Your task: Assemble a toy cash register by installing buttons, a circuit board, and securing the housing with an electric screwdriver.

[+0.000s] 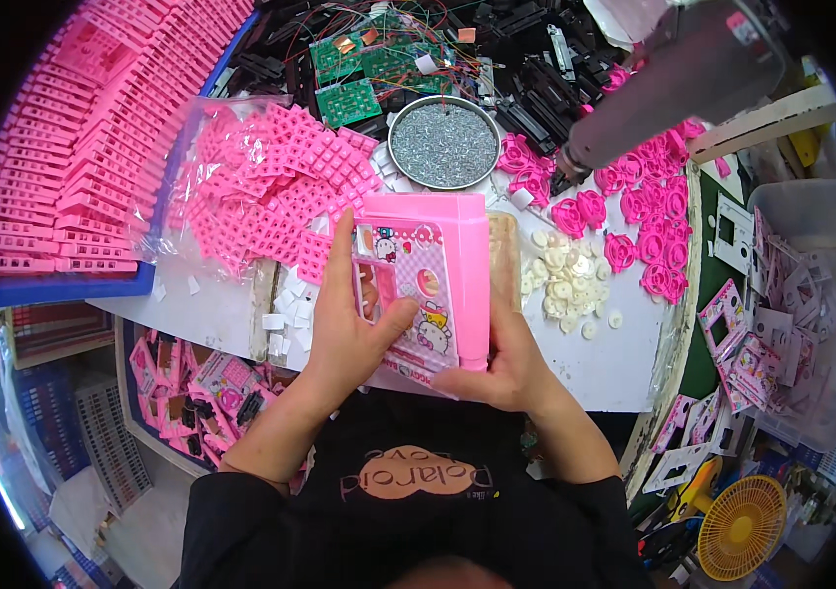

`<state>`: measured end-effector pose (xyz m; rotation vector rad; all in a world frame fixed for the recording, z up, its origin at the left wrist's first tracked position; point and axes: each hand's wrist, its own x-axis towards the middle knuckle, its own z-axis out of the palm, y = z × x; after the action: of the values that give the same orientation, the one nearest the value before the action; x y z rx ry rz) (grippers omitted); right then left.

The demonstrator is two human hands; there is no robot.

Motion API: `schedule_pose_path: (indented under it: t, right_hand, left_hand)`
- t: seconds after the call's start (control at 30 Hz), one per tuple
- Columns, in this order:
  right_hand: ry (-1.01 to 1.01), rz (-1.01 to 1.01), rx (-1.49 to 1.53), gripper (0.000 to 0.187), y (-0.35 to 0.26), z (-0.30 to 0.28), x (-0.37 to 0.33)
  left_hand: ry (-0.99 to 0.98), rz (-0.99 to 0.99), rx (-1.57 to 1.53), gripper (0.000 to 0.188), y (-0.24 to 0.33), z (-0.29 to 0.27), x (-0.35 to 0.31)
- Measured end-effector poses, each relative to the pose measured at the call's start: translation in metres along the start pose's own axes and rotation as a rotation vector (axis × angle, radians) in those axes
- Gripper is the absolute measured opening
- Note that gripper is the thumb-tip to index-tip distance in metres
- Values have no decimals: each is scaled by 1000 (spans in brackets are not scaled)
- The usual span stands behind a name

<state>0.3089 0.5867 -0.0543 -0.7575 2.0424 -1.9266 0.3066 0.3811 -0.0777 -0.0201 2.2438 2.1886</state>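
Between both hands I hold a pink plastic casing point(475, 265) above the white worktable point(212, 316), tilted toward me. Its front panel point(408, 257) carries a cartoon print and has rectangular cut-outs. My left hand point(359, 329) grips the left edge, with the thumb on the printed face and fingertips showing through a cut-out. My right hand point(503, 365) is closed around the lower right corner. To the left of the casing lie many pink button pads point(286, 162) and small white square pieces point(288, 312). White round discs point(567, 275) are heaped on its right.
A round metal dish of screws point(444, 144) stands beyond the casing, with wired green circuit boards point(347, 102) behind. A dark grey cylindrical tool point(673, 93) reaches in above pink rings point(653, 211). Stacked pink casings point(75, 147) fill a blue crate; printed panels point(766, 363) lie right.
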Motion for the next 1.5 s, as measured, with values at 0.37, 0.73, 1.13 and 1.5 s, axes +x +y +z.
schedule_pose_path:
  t: [0.37, 0.73, 1.13, 1.5]
  right_hand:
    - [-19, 417, 414, 81, -12, -8, -3]
    - [0, 381, 670, 82, -21, -7, -22]
    - [55, 365, 654, 84, -17, -4, -17]
    - [75, 176, 106, 75, -27, 18, -12]
  left_hand:
    - [137, -129, -367, 28, 13, -24, 18]
    - [121, -34, -294, 23, 30, -16, 25]
    - [110, -176, -267, 34, 19, -25, 26]
    - [-117, 110, 149, 154, 19, -13, -8]
